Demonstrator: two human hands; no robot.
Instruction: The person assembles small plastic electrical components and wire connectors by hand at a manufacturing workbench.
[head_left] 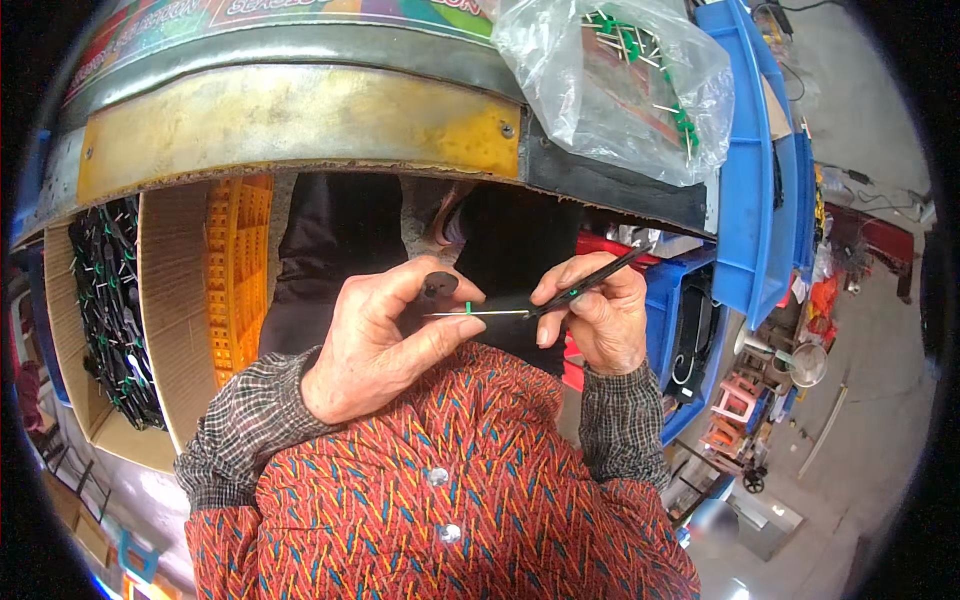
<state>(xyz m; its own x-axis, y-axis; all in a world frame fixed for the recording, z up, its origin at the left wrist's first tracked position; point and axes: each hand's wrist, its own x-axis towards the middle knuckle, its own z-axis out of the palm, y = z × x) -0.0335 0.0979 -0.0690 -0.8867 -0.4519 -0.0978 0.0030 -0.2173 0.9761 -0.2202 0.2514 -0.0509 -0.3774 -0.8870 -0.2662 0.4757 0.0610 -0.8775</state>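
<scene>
In front of my lap, my left hand (370, 335) pinches a thin metal pin (500, 314) between thumb and fingers. A small green piece (468, 308) sits on the pin by my fingertips. A dark rounded piece (438, 286) shows at the same hand's fingers; whether it joins the pin I cannot tell. My right hand (608, 325) is closed on a slim black plastic part (612, 266), which slants up to the right and has a green spot on it. The pin's right end meets or nearly meets this part's lower end.
Beyond my hands runs a bench edge with a yellowed metal strip (300, 125). On it lies a clear plastic bag (620, 100) of green-and-metal pins. At left stand a cardboard box (175, 300) of black parts and an orange crate (238, 280); blue bins (745, 170) stand at right.
</scene>
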